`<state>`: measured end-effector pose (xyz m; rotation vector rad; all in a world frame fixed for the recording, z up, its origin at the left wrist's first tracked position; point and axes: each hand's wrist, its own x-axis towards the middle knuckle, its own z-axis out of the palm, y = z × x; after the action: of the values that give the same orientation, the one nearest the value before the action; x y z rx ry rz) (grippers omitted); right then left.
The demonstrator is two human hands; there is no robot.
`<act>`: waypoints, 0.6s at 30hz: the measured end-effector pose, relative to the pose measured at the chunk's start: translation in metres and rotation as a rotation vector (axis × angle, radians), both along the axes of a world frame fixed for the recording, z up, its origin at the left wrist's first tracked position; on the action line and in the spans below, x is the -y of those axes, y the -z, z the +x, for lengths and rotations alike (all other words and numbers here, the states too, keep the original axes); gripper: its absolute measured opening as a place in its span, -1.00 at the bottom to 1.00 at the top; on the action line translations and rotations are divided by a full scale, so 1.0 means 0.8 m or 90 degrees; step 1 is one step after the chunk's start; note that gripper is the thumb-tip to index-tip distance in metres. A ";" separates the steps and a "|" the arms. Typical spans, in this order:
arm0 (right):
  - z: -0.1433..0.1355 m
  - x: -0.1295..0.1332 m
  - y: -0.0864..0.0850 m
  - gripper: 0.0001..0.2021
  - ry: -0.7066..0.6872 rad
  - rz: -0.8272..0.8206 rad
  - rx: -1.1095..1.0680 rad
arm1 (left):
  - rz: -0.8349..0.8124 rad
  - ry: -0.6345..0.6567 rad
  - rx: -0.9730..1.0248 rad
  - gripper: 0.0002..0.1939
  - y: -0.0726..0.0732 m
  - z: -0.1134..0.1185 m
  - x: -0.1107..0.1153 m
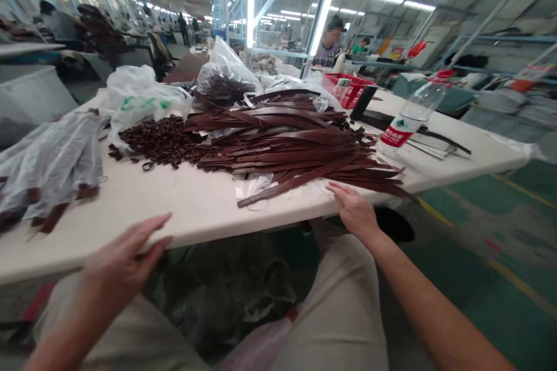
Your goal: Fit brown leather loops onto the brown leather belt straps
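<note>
My left hand [126,255] is over the front edge of the white table [195,203], thumb and fingers apart, holding nothing. At the table edge, just below the pile of dark brown leather strips [304,145], my right hand [354,208] has its fingers stretched out and nothing in them. One strip [278,190] lies out in front of the pile, its end pointing left. Left of the pile is a heap of small dark brown loops [165,140]. Strips in clear plastic sleeves [61,156] lie at the far left, slightly blurred.
White plastic bags [145,95] stand behind the loops, with another clear bag [226,72] beside them. On the right are a large plastic bottle [411,113], a red basket [359,90] and a black upright object [363,103]. A person [333,40] sits beyond the table.
</note>
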<state>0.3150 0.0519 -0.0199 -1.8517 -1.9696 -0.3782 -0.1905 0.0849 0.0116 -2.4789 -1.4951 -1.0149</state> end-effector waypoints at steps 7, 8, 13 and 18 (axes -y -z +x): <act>0.028 -0.102 -0.008 -0.63 -0.039 -0.108 0.168 | -0.040 0.340 -0.012 -0.72 0.057 0.138 0.058; 0.030 -0.108 -0.010 -0.65 -0.042 -0.115 0.188 | -0.046 0.359 -0.013 -0.72 0.062 0.142 0.062; 0.039 -0.120 -0.014 -0.79 -0.026 -0.130 0.261 | -0.063 0.420 0.006 -0.73 0.076 0.145 0.063; 0.044 -0.114 -0.032 -0.83 -0.012 -0.119 0.284 | -0.169 0.413 0.053 -0.72 0.077 0.150 0.061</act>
<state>0.3502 0.1428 0.0058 -1.9932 -2.3818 -0.6717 -0.0707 0.0358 -0.0500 -3.2571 -0.8817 -1.0520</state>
